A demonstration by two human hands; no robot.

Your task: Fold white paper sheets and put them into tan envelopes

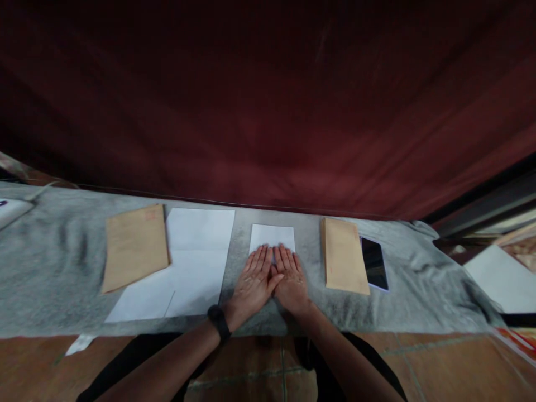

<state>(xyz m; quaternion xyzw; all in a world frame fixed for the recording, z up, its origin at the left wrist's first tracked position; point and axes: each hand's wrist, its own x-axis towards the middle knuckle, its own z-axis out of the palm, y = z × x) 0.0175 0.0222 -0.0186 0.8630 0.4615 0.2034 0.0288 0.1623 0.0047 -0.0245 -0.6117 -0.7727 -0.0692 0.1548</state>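
Note:
A small folded white sheet of paper (272, 232) lies in front of me on the grey cloth. Both palms press flat on it, side by side, covering its near part. My left hand (253, 282) has its fingers stretched forward, and its thumb crosses over the right thumb. My right hand (290, 279) lies flat as well, fingers straight. To the left, several larger white sheets (196, 268) with crease lines lie spread out, and brown envelopes (136, 245) rest partly on them. On the right sits a stack of brown envelopes (345, 257).
A dark-screened phone (374, 263) lies against the right envelope stack. Grey cloth (62, 268) covers the surface, rumpled at the right end. A dark red panel or curtain (268, 139) rises behind it. A white object (12, 211) sits at the far left; tiled floor (444, 363) is below.

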